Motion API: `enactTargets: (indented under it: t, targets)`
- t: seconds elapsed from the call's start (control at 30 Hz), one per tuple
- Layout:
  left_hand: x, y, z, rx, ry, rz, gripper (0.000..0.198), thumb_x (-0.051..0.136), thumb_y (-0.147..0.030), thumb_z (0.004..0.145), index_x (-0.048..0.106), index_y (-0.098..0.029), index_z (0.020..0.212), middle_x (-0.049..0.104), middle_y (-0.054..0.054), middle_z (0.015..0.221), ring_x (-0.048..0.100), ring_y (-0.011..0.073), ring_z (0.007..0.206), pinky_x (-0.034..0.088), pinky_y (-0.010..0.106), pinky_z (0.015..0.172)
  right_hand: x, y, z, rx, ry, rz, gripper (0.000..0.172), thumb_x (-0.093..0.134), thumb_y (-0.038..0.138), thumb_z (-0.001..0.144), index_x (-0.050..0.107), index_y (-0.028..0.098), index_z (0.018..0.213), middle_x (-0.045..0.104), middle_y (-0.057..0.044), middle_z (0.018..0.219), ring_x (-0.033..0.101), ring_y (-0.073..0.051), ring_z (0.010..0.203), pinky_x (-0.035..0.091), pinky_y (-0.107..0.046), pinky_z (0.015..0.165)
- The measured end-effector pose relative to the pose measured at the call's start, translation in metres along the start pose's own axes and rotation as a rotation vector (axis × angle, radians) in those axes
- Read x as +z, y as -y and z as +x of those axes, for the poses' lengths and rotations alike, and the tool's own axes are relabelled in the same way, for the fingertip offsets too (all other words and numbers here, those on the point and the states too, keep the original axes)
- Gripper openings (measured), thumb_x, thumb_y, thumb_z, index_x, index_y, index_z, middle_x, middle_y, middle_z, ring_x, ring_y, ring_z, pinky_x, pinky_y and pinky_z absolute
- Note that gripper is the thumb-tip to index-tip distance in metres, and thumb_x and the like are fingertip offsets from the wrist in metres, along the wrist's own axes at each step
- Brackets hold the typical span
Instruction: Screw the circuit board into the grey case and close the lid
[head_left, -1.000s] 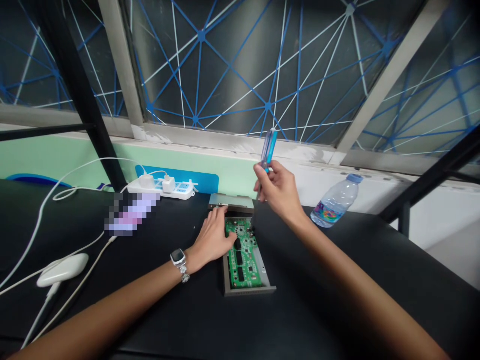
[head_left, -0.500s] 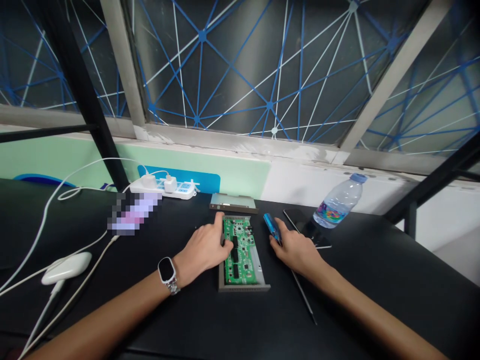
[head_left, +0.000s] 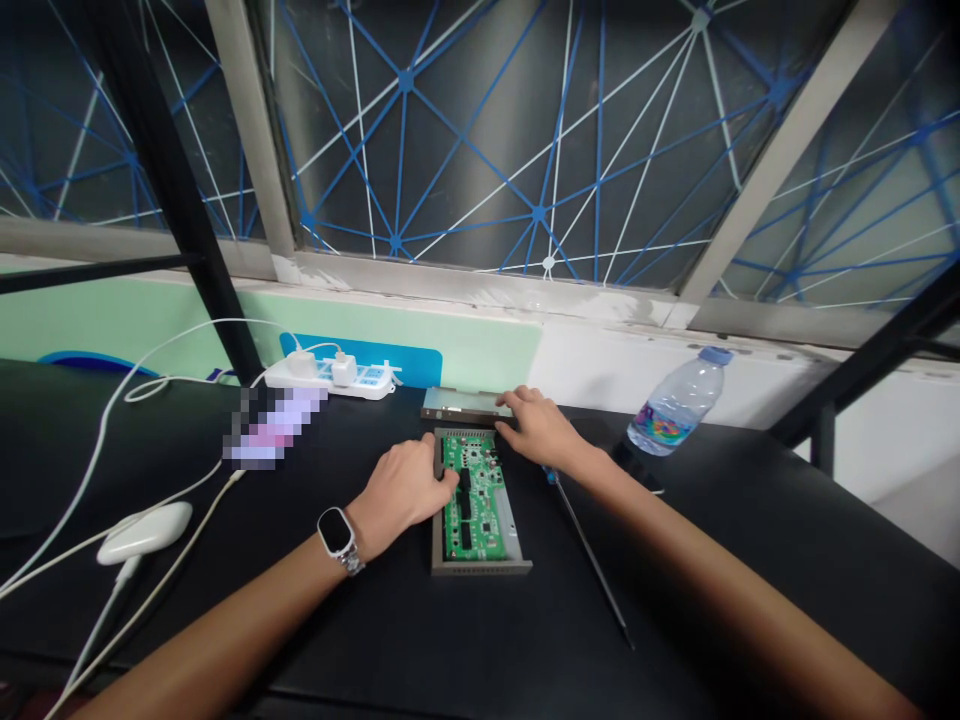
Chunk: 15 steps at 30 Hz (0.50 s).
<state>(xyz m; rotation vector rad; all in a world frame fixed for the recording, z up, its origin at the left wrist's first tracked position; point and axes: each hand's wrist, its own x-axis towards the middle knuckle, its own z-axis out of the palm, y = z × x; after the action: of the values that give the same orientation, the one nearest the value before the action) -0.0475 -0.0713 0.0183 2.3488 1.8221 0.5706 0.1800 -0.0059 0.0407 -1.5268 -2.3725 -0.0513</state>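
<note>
A green circuit board [head_left: 480, 500] sits in a grey metal tray [head_left: 480, 567] on the black table. My left hand [head_left: 405, 485], with a watch on the wrist, grips the tray's left edge, thumb over the board. Behind the tray lies a flat metal cover [head_left: 457, 403]. My right hand [head_left: 534, 425] is at the cover's right end, fingers bent and apart; whether it grips the cover is hard to tell. A long screwdriver [head_left: 592, 560] lies on the table, its blue handle partly hidden under my right wrist.
At the right back stands a tilted-looking water bottle [head_left: 675, 405], beside a dark phone-like object partly behind my arm. A white power strip [head_left: 330, 377], a blurred-out object [head_left: 274, 430], a white charger [head_left: 145, 532] and cables occupy the left.
My right hand has let go of the screwdriver and moved left and back to the metal cover. The tray with the board has shifted slightly left, with my left hand still on it.
</note>
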Motion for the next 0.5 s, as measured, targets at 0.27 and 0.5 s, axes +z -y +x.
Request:
enactTargets:
  t: [0.27, 0.5]
  targets:
    - [-0.010, 0.000, -0.001, -0.034, -0.032, -0.052, 0.014, 0.050, -0.031, 0.082, 0.053, -0.018, 0.086, 0.063, 0.009, 0.068, 0.065, 0.0286, 0.064, 0.041, 0.035, 0.057, 0.027, -0.011, 0.054, 0.010, 0.172, 0.331, 0.019, 0.064, 0.028, 0.078, 0.065, 0.016, 0.092, 0.063, 0.001, 0.072, 0.057, -0.014, 0.065, 0.040, -0.024, 0.061]
    - [0.005, 0.012, 0.007, -0.073, -0.030, -0.561, 0.050, 0.057, -0.032, 0.083, 0.043, -0.015, 0.127, 0.055, -0.005, 0.059, 0.055, 0.0160, 0.053, 0.040, 0.028, 0.055, -0.014, -0.010, 0.010, 0.056, -0.296, 0.403, 0.025, 0.064, 0.039, 0.081, 0.061, 0.019, 0.095, 0.063, -0.005, 0.090, 0.057, -0.020, 0.081, 0.042, -0.031, 0.074]
